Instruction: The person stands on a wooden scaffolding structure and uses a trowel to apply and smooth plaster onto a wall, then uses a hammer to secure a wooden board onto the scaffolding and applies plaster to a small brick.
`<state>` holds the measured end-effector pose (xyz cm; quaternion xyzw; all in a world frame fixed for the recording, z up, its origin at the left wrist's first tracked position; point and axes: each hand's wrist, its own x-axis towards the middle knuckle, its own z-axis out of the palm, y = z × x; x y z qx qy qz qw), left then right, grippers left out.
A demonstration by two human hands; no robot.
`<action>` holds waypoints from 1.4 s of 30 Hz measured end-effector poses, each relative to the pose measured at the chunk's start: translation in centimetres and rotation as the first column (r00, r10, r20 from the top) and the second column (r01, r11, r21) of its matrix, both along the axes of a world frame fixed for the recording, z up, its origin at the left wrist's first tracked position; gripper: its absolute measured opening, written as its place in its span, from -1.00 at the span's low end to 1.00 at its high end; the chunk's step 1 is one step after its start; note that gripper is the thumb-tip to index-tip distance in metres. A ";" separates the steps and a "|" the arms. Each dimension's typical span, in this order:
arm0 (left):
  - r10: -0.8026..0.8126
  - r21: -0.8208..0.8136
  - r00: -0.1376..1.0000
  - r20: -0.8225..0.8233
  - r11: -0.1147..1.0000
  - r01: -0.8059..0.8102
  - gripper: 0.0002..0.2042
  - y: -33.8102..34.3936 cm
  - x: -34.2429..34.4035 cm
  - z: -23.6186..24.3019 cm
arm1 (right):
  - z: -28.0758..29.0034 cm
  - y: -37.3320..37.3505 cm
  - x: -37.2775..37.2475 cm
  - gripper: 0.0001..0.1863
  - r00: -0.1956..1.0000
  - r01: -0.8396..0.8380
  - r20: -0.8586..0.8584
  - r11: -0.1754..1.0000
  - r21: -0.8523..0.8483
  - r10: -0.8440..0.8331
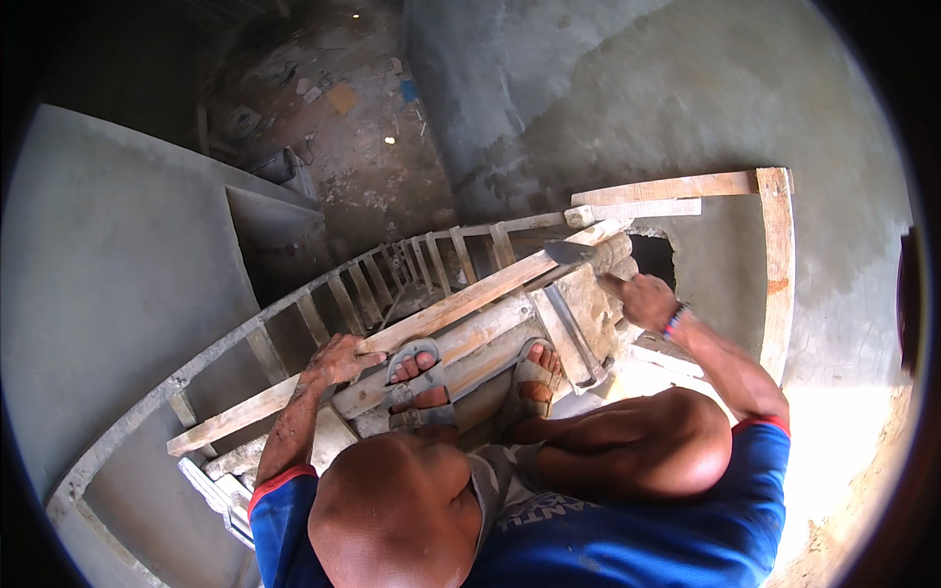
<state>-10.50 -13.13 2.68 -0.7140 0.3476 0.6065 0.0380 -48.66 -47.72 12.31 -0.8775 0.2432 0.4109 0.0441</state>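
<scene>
My left hand [341, 361] is closed over a long pale wooden beam [461, 306], which slants up to the right in front of my feet. My right hand [647, 299] grips a trowel by its handle. The trowel's dark blade [569, 252] points left, over the upper end of the beam. Below the blade lies a rough, mortar-smeared board [585, 299]. A metal-edged bar [567, 335] rests between this board and my right foot.
I squat in sandals on planks and round poles [480, 328]. Beyond the beam runs a wooden ladder [314, 318], above a littered floor [343, 147] far below. A dark hole [654, 260] opens in the grey plastered wall [676, 108]; a timber frame [776, 265] stands at right.
</scene>
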 end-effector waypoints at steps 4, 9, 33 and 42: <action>-0.020 -0.017 0.999 0.046 1.000 0.021 -0.37 0.1 -0.1 -0.4 | 7.3 -1.9 -1.9 -0.42 0.993 0.060 0.095 0.988 0.143 -0.074; -0.064 -0.093 0.993 0.095 0.993 0.073 -0.40 0.6 -0.7 -0.7 | 4.7 -4.0 -1.1 -0.63 0.207 0.817 -0.131 0.097 0.569 -0.969; -0.062 -0.211 0.995 0.083 0.974 0.079 -0.44 1.2 -0.6 -1.1 | 8.7 -7.0 0.3 -0.69 0.468 0.865 -0.188 0.405 0.296 -0.863; -0.151 -0.325 0.931 0.332 0.908 0.263 -0.39 1.8 -2.4 -3.9 | -6.9 -9.5 4.0 -0.67 0.994 -0.003 -0.107 0.986 -0.166 -0.015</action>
